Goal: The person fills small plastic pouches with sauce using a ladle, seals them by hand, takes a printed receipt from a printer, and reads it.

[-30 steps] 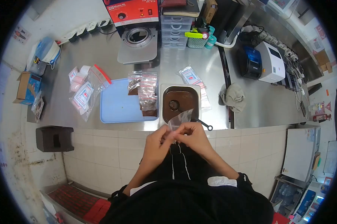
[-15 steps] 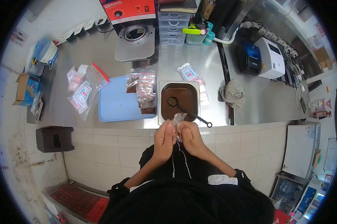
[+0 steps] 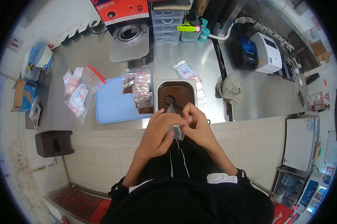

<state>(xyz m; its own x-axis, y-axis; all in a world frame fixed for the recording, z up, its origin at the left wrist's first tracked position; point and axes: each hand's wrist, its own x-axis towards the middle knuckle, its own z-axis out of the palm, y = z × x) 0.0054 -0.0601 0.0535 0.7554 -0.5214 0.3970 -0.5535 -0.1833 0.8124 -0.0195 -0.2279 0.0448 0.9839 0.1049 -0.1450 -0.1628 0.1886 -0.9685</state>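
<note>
Steel bench (image 3: pixel 190 52) spans the view. On it, blue tray (image 3: pixel 114 104), filled packets (image 3: pixel 142 89) overlapping along its right side. Pan (image 3: pixel 157 95) just right of the tray, brown liquid inside. Left hand (image 3: pixel 158 131) half open, fingers reaching across to the right fingertips, thumb apart; its hold on the bag is hard to judge. Right hand (image 3: pixel 199 127) closed in a pinch on the bag. Ladle (image 3: pixel 170 99) dips in the liquid. Clear bag (image 3: pixel 177 133) between both hands, at the pan's near edge.
</note>
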